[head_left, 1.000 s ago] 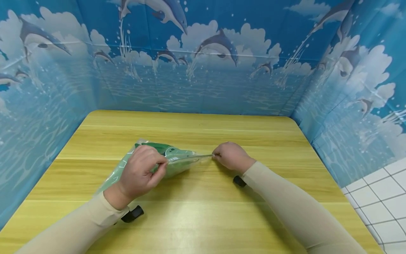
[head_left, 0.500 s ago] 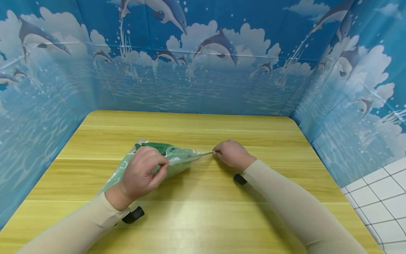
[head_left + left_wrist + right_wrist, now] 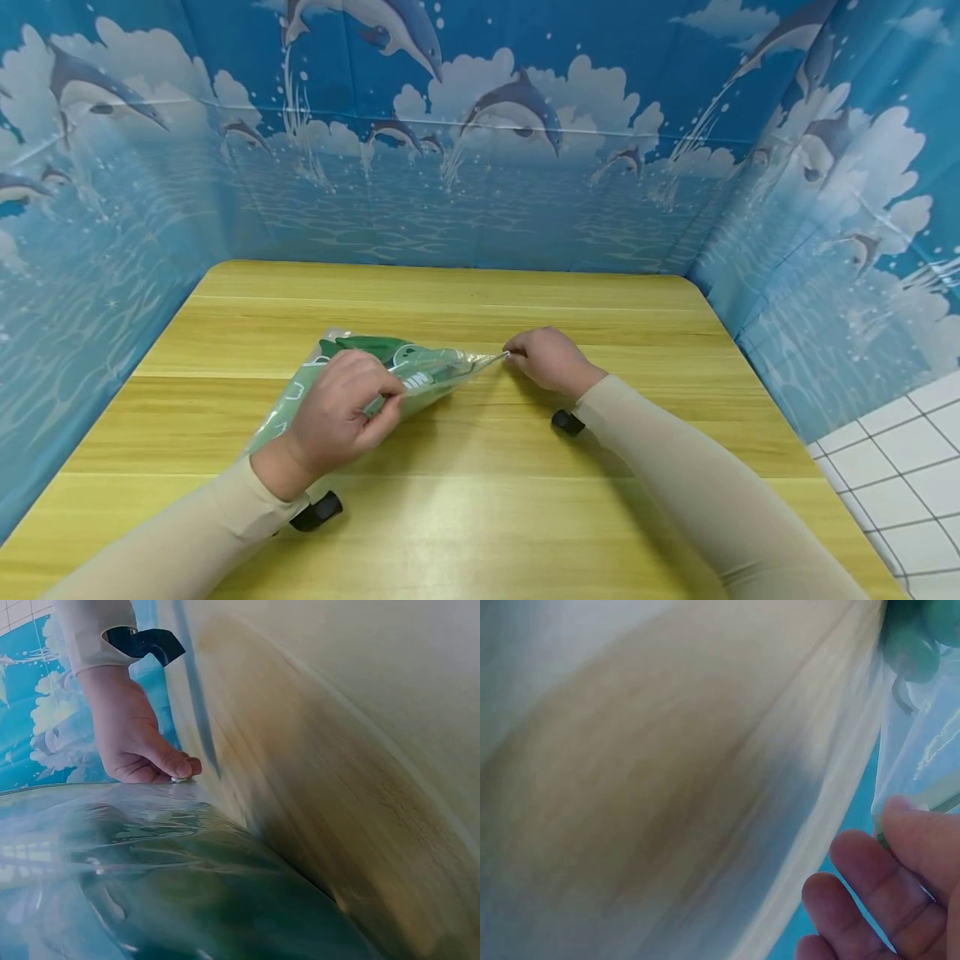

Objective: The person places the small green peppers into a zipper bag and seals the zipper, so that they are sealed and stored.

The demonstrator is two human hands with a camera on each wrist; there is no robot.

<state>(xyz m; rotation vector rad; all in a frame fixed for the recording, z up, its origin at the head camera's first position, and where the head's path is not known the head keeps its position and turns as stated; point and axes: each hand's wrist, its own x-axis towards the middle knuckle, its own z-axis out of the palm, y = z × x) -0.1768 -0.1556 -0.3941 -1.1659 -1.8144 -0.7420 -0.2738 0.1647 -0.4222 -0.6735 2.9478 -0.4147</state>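
Observation:
A clear plastic bag [image 3: 442,364] with green contents and white lettering leans over the left-middle of the table. My left hand [image 3: 341,412] pinches its upper edge between thumb and fingers. At the bag's right corner, my right hand [image 3: 551,361] pinches the plastic, which stretches between the two hands. In the left wrist view the bag [image 3: 172,862] fills the lower left, with the right hand [image 3: 131,735] at its far corner. The right wrist view shows the right hand's thumb and forefinger on the corner, and rounded green shapes [image 3: 911,656] inside the plastic.
The wood-grain table [image 3: 480,517] spans the lower view. A blue dolphin-print curtain [image 3: 465,208] borders its back and sides. White tiles [image 3: 892,467] show at the right. Black wrist mounts [image 3: 317,511] sit under both cuffs.
My left hand has shifted slightly right, and the right hand has risen a little. The bag's edge between them has tilted, so more white lettering shows beside the left hand.

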